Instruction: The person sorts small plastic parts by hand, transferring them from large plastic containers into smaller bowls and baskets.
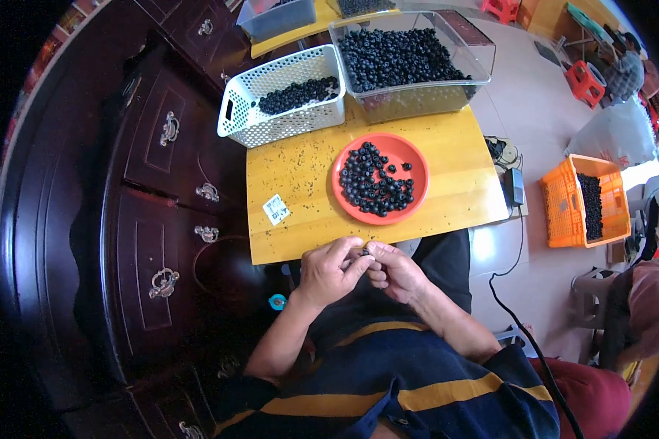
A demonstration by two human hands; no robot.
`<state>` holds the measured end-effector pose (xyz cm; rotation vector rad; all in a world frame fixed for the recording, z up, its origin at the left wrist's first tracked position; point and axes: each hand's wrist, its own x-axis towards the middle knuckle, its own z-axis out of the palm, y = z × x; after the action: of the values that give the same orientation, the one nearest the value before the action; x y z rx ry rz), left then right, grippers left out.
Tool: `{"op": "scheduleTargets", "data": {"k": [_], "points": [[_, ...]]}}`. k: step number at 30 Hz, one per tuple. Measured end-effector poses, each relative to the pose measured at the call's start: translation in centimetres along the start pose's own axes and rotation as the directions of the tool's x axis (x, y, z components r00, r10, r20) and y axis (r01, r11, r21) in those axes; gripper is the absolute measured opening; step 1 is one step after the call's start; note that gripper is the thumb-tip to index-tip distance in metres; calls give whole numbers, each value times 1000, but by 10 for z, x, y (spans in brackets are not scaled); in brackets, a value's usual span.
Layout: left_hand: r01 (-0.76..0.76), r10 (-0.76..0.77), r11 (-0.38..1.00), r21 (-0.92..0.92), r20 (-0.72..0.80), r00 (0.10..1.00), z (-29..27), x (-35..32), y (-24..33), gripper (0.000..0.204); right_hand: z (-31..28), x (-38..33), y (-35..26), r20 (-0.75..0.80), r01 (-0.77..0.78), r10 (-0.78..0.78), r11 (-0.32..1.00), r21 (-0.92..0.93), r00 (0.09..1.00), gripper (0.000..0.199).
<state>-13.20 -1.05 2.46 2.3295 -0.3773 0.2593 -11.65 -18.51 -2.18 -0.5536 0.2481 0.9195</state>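
Observation:
Just in front of the table's near edge, my left hand and my right hand meet, their fingertips pinched together. Between them shows a bit of a small dark piece; the fingers cover most of it. Beyond my hands, a round red plate holds many small black round pieces, some with a pale spot or hole in the middle. A white perforated basket with a heap of like pieces stands at the back left. Beside it is a clear plastic bin filled with more.
Dark specks and a small white printed square lie on the yellow table. A dark wooden cabinet closes off the left. An orange crate stands on the floor at right, near a black cable and other people.

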Motion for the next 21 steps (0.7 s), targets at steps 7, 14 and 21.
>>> {"op": "scheduleTargets", "data": {"k": [7,14,21], "points": [[139,-123,989,-52,235,964,-13,19,-1,23,-5,-3,0,-19,-24,24,999,43,1000,19],[198,-188,980,20,-231,955,-85,139,-44,35,-10,-5,-3,51,4,-7,998,57,999,26],[49,-71,991,-121,-179,981,-63,118,-18,29,-20,-6,-6,72,39,-55,978,207,996,37]]}}
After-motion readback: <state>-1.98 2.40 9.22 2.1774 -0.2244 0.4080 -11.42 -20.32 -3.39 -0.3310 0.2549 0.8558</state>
